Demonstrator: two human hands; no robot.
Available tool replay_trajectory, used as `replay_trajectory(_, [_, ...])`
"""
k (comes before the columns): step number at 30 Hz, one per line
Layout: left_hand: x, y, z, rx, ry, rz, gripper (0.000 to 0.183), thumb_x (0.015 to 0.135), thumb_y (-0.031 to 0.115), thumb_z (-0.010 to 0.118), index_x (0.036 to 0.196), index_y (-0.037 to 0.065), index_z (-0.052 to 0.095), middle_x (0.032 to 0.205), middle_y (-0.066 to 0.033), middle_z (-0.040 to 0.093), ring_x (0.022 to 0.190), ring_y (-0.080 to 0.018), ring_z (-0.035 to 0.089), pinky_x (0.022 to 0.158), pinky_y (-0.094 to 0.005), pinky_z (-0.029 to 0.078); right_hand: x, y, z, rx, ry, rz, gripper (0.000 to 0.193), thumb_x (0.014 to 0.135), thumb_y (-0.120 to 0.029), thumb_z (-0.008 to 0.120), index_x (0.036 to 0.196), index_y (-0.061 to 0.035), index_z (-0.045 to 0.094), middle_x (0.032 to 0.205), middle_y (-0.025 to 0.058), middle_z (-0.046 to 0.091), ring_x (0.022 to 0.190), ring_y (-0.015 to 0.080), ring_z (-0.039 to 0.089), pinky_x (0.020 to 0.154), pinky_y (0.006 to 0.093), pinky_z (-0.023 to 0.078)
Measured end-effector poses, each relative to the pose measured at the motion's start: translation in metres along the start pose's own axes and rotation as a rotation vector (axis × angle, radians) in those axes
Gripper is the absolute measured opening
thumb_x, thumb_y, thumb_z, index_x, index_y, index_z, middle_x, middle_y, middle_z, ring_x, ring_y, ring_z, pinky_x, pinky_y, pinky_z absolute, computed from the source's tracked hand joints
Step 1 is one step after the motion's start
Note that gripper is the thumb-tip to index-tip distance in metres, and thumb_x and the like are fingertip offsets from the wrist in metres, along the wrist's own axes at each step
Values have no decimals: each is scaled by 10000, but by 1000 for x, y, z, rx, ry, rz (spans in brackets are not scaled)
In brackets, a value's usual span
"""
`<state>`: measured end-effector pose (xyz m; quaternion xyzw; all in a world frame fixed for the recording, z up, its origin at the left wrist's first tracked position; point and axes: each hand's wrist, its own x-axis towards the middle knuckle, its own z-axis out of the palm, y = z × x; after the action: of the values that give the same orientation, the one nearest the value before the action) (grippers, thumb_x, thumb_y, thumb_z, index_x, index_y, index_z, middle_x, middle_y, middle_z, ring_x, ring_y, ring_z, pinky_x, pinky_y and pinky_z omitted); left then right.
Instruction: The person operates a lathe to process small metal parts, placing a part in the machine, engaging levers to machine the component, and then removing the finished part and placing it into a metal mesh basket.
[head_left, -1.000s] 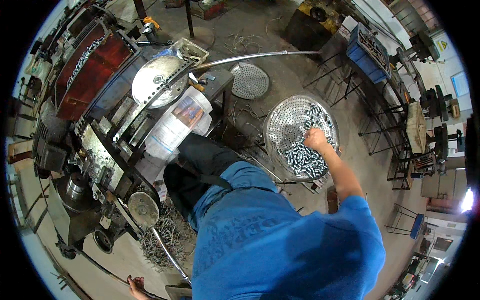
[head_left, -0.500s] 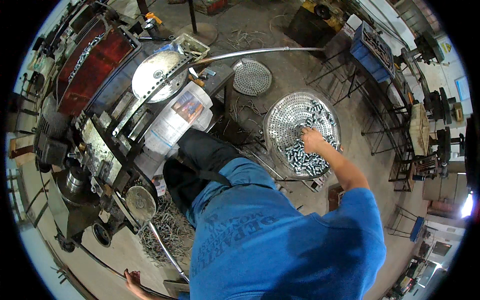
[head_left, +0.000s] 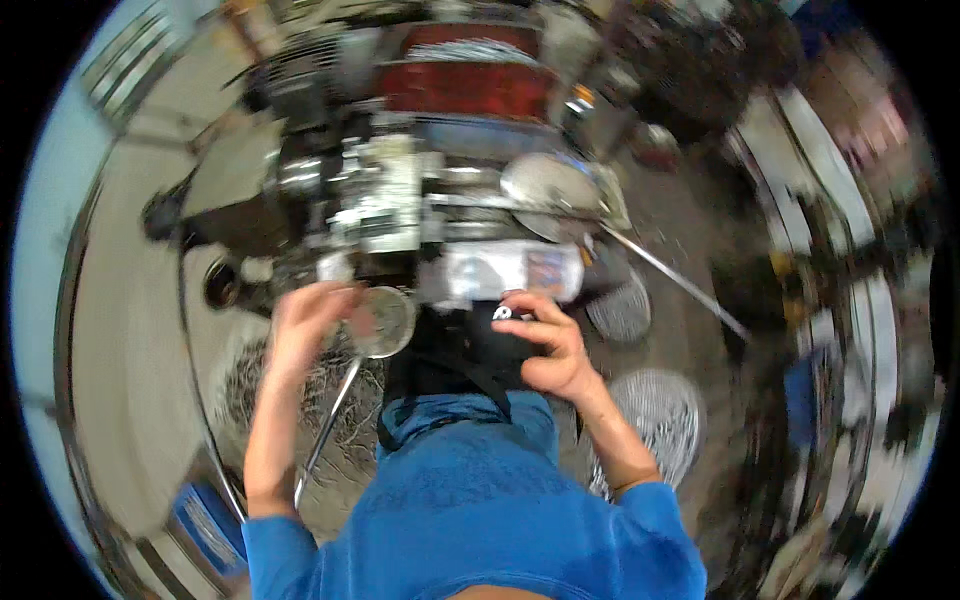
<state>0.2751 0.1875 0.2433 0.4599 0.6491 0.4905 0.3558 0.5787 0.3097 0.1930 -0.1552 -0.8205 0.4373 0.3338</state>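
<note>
My right hand (head_left: 550, 350) is over my lap with thumb and fingers curled. A small shiny metal sleeve (head_left: 502, 314), its round end showing, is held at the fingertips. My left hand (head_left: 312, 318) is smeared by motion beside a round metal disc (head_left: 388, 322) on the machine, and its grip does not show clearly. Beyond my hands, the machine's metal bed (head_left: 390, 195) is blurred. Printed paper (head_left: 480, 268) lies at the bench edge just past my lap. A perforated round tray (head_left: 665, 415) with small metal pieces stands to my right, partly behind my forearm.
A red bin (head_left: 450, 88) of metal parts stands at the back. A white round plate (head_left: 548, 190) sits on the bench, and a long metal bar (head_left: 680, 285) sticks out rightward. Tangled metal scrap (head_left: 260, 395) covers the floor at left, near a blue crate (head_left: 210, 525).
The view has swung left toward the machine. My right hand has left the tray and come over my lap with a metal sleeve. My left hand has risen to the round disc.
</note>
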Motion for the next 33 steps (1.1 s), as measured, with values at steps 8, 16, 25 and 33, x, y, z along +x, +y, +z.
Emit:
replay_trajectory(8, [4, -21, 54, -784, -409, -44, 413, 946, 351, 442, 876, -27, 593, 710, -111, 630, 617, -175, 621, 616, -280, 501, 77, -24, 63, 9, -84, -346, 456, 580, -170, 599, 1013, -34, 645, 1167, 178, 529, 1061, 347, 527, 878, 389, 442])
replay_trajectory(16, [8, -24, 29, 77, -16, 163, 537, 911, 446, 461, 620, 25, 623, 458, -85, 503, 455, -161, 525, 462, -324, 389, 105, -43, 81, -395, -216, -441, 355, 538, -97, 615, 883, -15, 635, 964, 137, 587, 843, 320, 558, 738, 397, 482])
replay_trajectory(25, [-9, -34, -75, 185, 93, -3, 435, 918, 382, 452, 834, -10, 621, 592, -74, 573, 575, -151, 553, 550, -310, 441, 186, -31, 81, -482, -426, -523, 356, 539, -140, 629, 873, -22, 661, 999, 163, 599, 884, 333, 572, 767, 407, 484])
replay_trajectory(33, [-123, -74, -202, 1143, 657, -345, 350, 860, 354, 528, 832, 16, 616, 722, -207, 603, 729, -392, 585, 635, -469, 452, 326, 59, 138, -1132, -475, -401, 232, 490, -181, 607, 678, -77, 693, 780, 103, 641, 870, 282, 549, 828, 352, 436])
